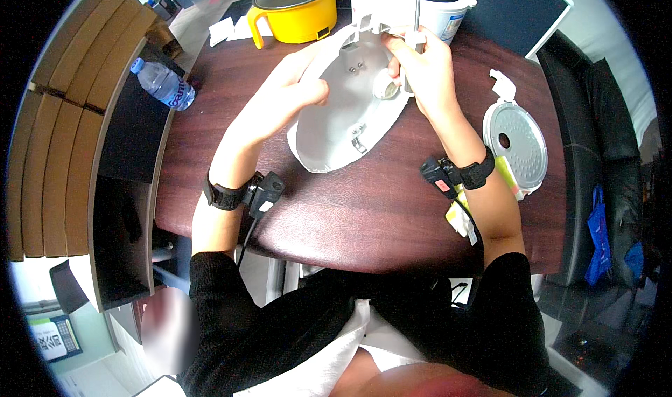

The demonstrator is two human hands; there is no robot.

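A white, hollow plastic cover (336, 120), oval and pointed at its near end, is held up over the table with its inner side showing. Small metal fittings sit inside it. My left hand (297, 92) grips its left rim, thumb lying inside and the other fingers hidden behind. At the far right rim, my right hand (427, 68) is closed with its fingertips on the cover. A thin metal rod (418, 8) with a pale lower part rises from that hand; its kind I cannot make out. Beside those fingers is a small round white piece (386, 87).
A yellow pot (294, 22) with a glass lid and a white appliance body (451, 12) stand at the back. On the right lies a grey round lid plate (518, 141) over yellow-white packaging (458, 218). A water bottle (164, 85) is at the left, near cardboard boxes (63, 166).
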